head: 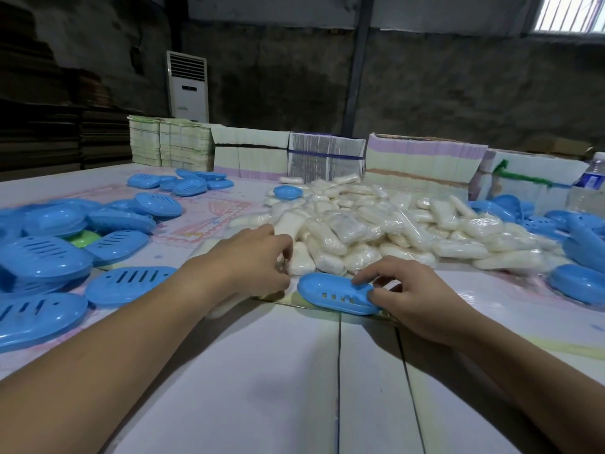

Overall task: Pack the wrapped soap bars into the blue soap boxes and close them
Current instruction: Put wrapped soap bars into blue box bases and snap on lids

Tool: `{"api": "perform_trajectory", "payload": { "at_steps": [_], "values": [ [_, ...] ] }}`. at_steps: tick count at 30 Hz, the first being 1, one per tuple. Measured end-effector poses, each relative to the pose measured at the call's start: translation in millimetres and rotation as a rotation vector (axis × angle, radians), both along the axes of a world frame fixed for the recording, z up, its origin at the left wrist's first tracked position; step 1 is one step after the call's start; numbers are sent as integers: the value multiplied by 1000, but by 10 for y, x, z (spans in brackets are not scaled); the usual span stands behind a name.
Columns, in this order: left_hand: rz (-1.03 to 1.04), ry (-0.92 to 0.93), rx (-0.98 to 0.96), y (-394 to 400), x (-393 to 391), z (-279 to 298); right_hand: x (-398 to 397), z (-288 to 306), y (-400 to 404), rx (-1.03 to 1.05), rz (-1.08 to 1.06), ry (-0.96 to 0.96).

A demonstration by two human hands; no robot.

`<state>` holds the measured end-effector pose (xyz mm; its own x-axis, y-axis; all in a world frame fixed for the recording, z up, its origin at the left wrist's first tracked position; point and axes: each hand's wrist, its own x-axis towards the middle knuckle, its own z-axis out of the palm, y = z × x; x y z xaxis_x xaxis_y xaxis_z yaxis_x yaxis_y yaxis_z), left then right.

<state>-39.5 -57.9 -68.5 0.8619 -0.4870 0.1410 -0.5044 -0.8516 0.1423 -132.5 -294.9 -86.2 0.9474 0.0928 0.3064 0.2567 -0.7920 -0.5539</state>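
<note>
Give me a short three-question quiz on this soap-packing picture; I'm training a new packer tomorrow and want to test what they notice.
1. True or false: the right hand holds a slotted blue soap box at the table's near edge.
2. Where do the left hand's fingers reach?
A. into the pile of wrapped soap bars
B. onto the water bottle
C. onto the green piece among the blue boxes on the left
3. Fill in: the single blue box at the far left edge of the soap pile lies with its hollow side facing ____.

Key: 1 true; 2 A; 3 up.
</note>
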Motion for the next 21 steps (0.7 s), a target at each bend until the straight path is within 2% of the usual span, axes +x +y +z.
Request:
{"api": "perform_trajectory", "payload": {
  "at_steps": [3,8,12,17,21],
  "values": [
    [-28,-3,0,-5,-38,16,2,0,-2,-1,5,1],
    [-178,-41,-171,-25,-77,-4,0,-2,2,10,20,-2],
    [-357,67,-328,-22,-138,70,-6,2,-2,11,20,-5],
    [-338,240,-366,66,-118,121,1,8,0,18,15,-15],
    [-278,36,-381,-15,-74,55,-3,17,7,23,22,-24]
  ]
}}
